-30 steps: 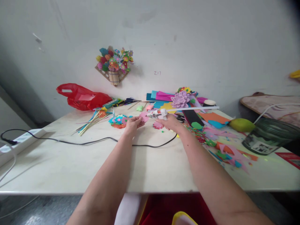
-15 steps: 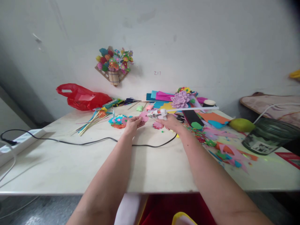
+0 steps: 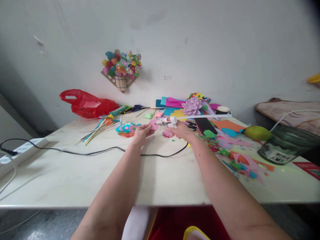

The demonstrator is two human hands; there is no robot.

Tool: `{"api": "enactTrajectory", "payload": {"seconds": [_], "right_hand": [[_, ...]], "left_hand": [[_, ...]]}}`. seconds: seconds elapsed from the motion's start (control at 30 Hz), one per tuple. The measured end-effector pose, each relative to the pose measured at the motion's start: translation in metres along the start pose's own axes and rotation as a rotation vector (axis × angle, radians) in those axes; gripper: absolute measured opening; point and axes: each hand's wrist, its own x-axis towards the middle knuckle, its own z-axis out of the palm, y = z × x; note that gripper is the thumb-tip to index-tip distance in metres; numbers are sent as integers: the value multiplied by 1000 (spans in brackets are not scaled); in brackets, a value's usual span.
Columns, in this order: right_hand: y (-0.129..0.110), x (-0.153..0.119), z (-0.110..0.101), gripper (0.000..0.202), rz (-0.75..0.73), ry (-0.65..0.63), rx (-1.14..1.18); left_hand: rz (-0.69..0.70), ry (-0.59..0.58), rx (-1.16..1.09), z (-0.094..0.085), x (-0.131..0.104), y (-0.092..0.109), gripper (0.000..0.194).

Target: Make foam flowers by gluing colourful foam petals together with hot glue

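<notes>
Still — pink flower (image 3: 154,124) between left fingers (image 3: 143,128), glue gun (image 3: 173,120) in the grasp of right fingers (image 3: 176,131)

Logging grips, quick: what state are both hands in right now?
Left hand: closed, holding a pink flower cutout.
Right hand: closed, holding a white glue gun.

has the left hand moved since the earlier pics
No, not visibly: the left hand, holding the pink flower, keeps the same place just right of the flower pile on the table.
</notes>
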Motion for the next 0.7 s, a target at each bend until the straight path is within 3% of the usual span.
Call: {"api": "enactTrajectory", "payload": {"seconds": [0.7], "right_hand": [[-7, -3, -4, 29, 3, -6, -129]], "left_hand": [[20, -15, -2, -4, 3, -2, 27]]}}
